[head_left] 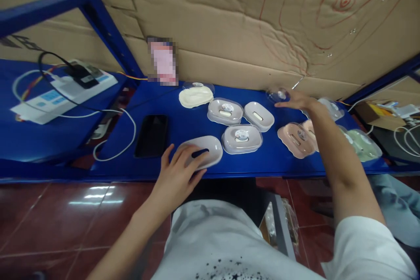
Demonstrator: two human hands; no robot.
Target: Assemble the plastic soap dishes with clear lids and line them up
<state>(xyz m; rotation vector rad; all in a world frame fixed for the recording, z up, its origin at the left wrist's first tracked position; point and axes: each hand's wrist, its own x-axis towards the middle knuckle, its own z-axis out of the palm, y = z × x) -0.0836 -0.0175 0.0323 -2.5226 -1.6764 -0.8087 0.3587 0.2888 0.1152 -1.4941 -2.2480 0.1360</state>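
My left hand [180, 170] rests on a white oval soap dish [207, 150] at the front edge of the blue shelf [183, 127], its fingers curled over the dish's rim. My right hand [297, 101] reaches far across the shelf, fingers stretched out and touching a clear plastic lid [278, 94] near the cardboard wall. Between the hands lie several oval dishes: a cream one [195, 96], two greyish ones with clear lids [225, 111] [242, 138] and a white one [259, 116]. My right forearm crosses over pink dishes [293, 140].
A black phone [152, 135] lies flat left of my left hand. A white power strip [62, 92] with cables sits on the neighbouring shelf at left. A green dish [362, 145] lies at the right. Cardboard [262, 22] backs the shelf. Another person's clothing [398, 205] shows at right.
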